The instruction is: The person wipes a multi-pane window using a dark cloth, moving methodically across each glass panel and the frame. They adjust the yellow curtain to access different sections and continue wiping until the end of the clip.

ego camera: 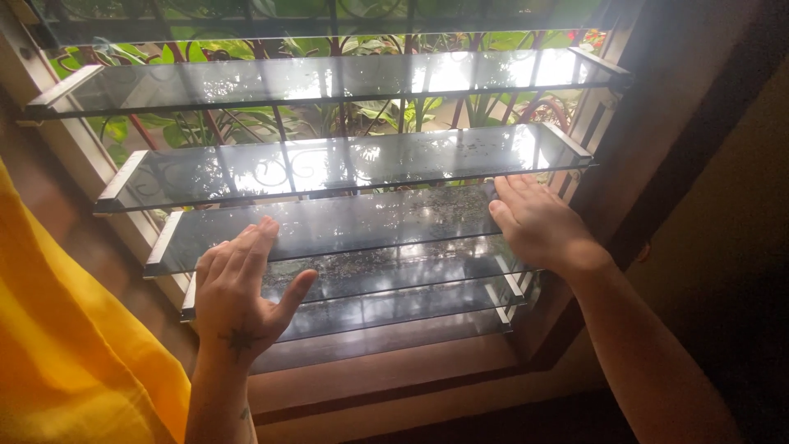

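Glass louvre slat, third from the top in the window frame, lay tilted near flat, smoky grey and speckled with dirt. Left hand and right hand rested on it, fingers spread flat, gripping nothing.

Both hands lie flat on one glass slat of a louvre window. The left hand presses near the slat's left end, fingers spread; the right hand rests at its right end. Green plants show outside. A yellow curtain hangs at left.
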